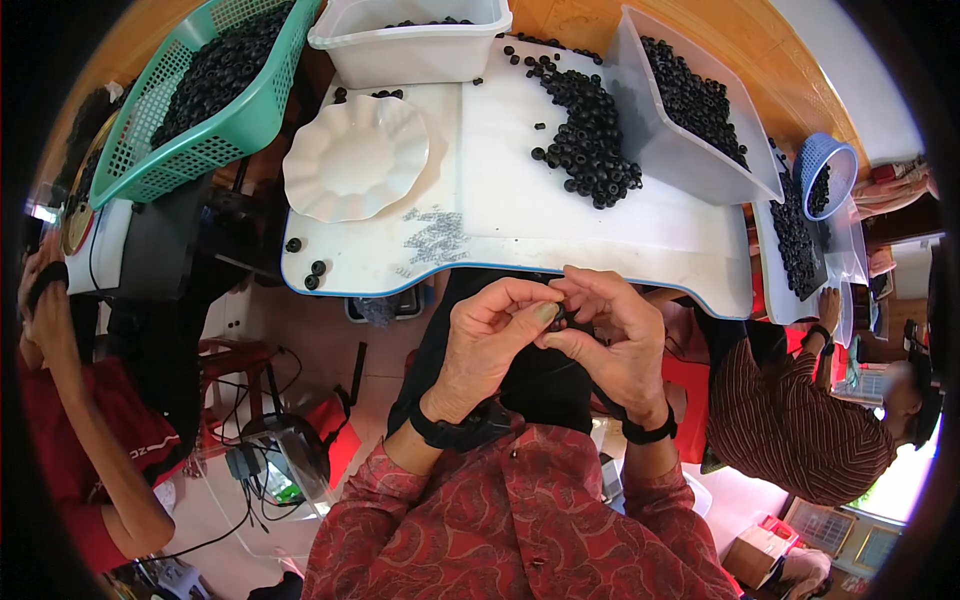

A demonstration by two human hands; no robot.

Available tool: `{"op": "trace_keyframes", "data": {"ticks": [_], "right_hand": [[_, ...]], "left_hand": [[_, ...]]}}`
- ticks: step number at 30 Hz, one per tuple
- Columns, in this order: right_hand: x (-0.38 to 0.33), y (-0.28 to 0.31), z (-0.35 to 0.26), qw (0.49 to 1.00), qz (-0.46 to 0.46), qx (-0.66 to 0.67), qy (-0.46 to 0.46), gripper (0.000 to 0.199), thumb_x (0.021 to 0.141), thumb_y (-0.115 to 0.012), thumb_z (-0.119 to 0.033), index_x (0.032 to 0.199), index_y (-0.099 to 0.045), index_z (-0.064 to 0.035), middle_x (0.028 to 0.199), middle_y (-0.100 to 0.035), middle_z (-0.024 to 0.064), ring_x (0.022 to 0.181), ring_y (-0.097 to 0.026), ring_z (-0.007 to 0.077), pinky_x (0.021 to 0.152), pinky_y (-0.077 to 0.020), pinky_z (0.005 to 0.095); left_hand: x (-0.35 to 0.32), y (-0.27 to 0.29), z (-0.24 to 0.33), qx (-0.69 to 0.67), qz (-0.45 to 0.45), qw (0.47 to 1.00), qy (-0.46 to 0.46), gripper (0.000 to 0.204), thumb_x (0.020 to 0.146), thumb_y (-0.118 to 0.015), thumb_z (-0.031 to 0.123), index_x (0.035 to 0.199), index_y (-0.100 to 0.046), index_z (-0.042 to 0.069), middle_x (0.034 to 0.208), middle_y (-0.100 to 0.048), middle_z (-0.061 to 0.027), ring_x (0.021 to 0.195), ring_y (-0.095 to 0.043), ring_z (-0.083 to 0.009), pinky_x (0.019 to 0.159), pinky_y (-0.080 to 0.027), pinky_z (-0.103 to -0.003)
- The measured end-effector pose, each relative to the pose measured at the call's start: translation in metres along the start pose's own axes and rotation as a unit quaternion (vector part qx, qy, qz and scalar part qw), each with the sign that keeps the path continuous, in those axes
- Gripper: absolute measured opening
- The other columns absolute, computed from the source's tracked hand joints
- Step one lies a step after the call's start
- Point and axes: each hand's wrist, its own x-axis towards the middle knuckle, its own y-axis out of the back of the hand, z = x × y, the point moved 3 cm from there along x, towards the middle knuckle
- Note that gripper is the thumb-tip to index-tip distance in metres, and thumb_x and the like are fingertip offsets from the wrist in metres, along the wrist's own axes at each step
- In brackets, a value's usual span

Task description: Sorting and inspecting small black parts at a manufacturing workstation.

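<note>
My left hand [490, 345] and my right hand [622, 345] meet just off the table's front edge. Between their fingertips they pinch a small black round piece [558, 320], mostly hidden by the thumbs. It resembles the black ring-like pieces [590, 140] heaped on the white table [600, 238] ahead of me. Left of that heap lies a white scalloped plate [356, 150] with nothing on it. Many tiny clear bits [435, 236] are scattered between the plate and the front edge. A few loose black pieces [316, 272] sit at the table's left corner.
A green basket [190, 148] of black pieces stands far left, beside a white tub [412, 58]. A translucent bin [690, 165] holds more at the right. Co-workers sit on both sides, a red sleeve [110, 515] left and a striped shirt [790, 430] right.
</note>
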Motion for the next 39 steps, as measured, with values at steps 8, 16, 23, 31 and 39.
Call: {"op": "trace_keyframes", "data": {"ticks": [8,16,23,31,39], "right_hand": [[-0.001,-0.008,0.004,1.000,-0.010,-0.021,-0.007,0.056,0.071,-0.080,-0.002,0.123,-0.062,-0.0061,0.105,-0.069,0.0092,0.093,-0.067,0.0183,0.072,-0.0513,0.0287],[-0.002,-0.016,0.007,1.000,-0.001,-0.016,0.016,0.045,0.071,-0.078,0.003,0.114,-0.067,-0.0060,0.087,-0.065,0.0066,0.075,-0.065,0.0131,0.065,-0.0527,0.0252],[-0.004,-0.021,0.011,0.999,0.024,0.000,0.031,0.042,0.072,-0.078,0.004,0.112,-0.066,-0.0024,0.083,-0.063,0.0074,0.071,-0.064,0.0127,0.063,-0.0530,0.0250],[-0.006,-0.024,0.011,0.998,0.018,0.001,0.052,0.043,0.072,-0.079,0.004,0.112,-0.065,-0.0004,0.085,-0.066,0.0096,0.074,-0.065,0.0143,0.067,-0.0546,0.0261],[-0.010,-0.025,0.009,0.998,0.024,0.056,0.035,0.039,0.074,-0.077,0.007,0.111,-0.064,0.0012,0.091,-0.068,0.0105,0.082,-0.067,0.0145,0.071,-0.0563,0.0265]], "left_hand": [[0.002,0.006,0.002,-0.003,-0.001,1.000,0.018,0.041,0.092,-0.062,0.002,0.132,-0.049,-0.001,0.088,-0.065,-0.0044,0.073,-0.058,-0.0065,0.065,-0.047,-0.020],[0.004,0.015,0.003,0.025,0.004,0.999,0.045,0.045,0.092,-0.063,0.002,0.134,-0.048,-0.002,0.085,-0.064,-0.0029,0.071,-0.057,-0.0054,0.064,-0.047,-0.019],[-0.002,0.022,0.002,0.020,-0.019,0.997,0.067,0.043,0.089,-0.067,0.003,0.130,-0.055,-0.003,0.094,-0.062,-0.0035,0.078,-0.055,-0.0075,0.071,-0.049,-0.023],[0.000,0.019,0.015,0.092,-0.106,0.990,-0.021,0.069,0.075,-0.077,-0.008,0.138,-0.048,-0.002,0.115,-0.059,-0.0058,0.094,-0.055,-0.0090,0.080,-0.052,-0.025],[-0.005,0.027,0.012,0.194,-0.104,0.975,-0.042,0.065,0.071,-0.081,-0.006,0.131,-0.057,-0.001,0.109,-0.064,-0.0050,0.081,-0.054,-0.0061,0.070,-0.050,-0.021]]}}
